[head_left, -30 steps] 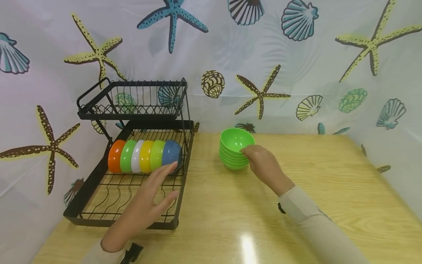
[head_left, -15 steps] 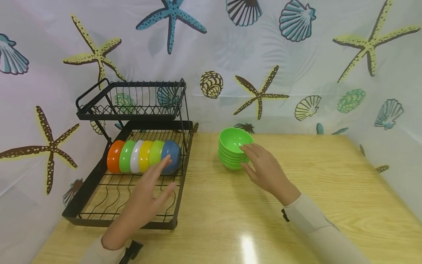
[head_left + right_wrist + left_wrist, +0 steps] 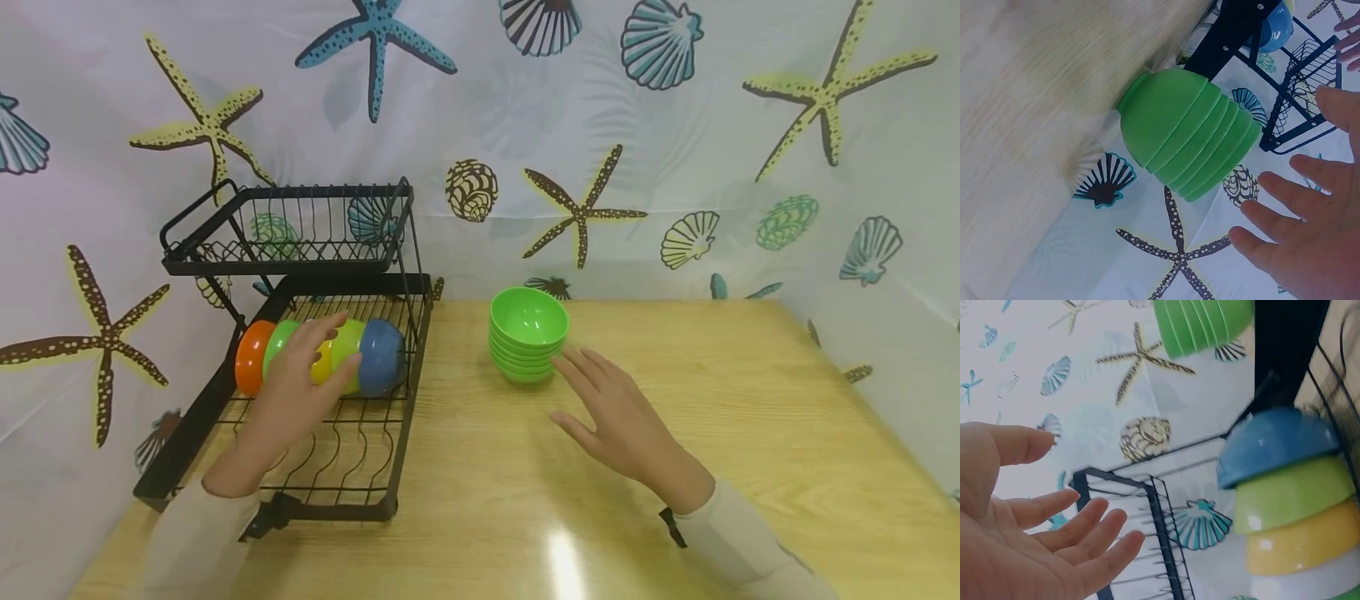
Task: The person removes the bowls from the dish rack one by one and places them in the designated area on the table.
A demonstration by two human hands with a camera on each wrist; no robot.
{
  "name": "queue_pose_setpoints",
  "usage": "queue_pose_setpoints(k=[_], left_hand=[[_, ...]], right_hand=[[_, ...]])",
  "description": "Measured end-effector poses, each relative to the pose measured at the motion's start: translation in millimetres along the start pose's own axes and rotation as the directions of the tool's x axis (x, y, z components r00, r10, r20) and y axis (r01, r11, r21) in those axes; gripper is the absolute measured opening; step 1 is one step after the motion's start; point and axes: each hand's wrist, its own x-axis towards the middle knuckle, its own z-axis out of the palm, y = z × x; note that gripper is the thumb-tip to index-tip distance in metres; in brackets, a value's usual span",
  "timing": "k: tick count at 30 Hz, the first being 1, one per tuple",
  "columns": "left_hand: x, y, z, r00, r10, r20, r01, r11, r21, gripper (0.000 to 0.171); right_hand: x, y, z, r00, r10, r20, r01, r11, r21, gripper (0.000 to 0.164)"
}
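Note:
A stack of bright green bowls (image 3: 529, 321) stands upright on the wooden table, right of a black two-tier dish rack (image 3: 408, 433). Just in front and to the right of that stack is my right hand (image 3: 618, 421), fingers spread and holding nothing. On the rack's lower tier, bowls stand on edge in a row: an orange bowl (image 3: 252, 358), a green bowl (image 3: 276, 340), a white bowl (image 3: 1304, 581), a yellow bowl (image 3: 1304, 544), a lime bowl (image 3: 1294, 494) and a blue bowl (image 3: 381, 358). My left hand (image 3: 288, 392) hovers before them, relaxed and holding nothing, hiding part of the row.
Above the bowls, the rack's upper tier (image 3: 285, 267) juts out over the back part of the lower one. A white cloth (image 3: 600, 125) printed with starfish and shells hangs behind and beside the table (image 3: 480, 500).
My right hand has let go of the top green bowl's rim and drawn back toward me, its fingers spreading. My left hand has moved left and up, across the bowl row.

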Motion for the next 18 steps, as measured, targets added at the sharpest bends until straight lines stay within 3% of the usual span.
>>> queue_pose_setpoints(k=[4,12,18], left_hand=[[13.2,-7.9,-4.9,0.998,-0.037,0.046,0.037,0.999,-0.003,0.053],[27.9,-23.9,1.5,0.99,-0.086,0.11,0.087,0.996,-0.009,0.053],[36.2,-33.9,4.0,0.963,-0.156,0.219,0.157,0.988,0.01,0.057]], right_hand=[[-8,-5,-3,1.0,0.003,0.014,-0.003,1.0,0.001,0.065],[-22,-14,-8,1.0,-0.026,0.001,0.026,1.0,0.009,0.067],[-32,-19,-11,0.999,-0.044,-0.002,0.044,0.999,0.019,0.066]])
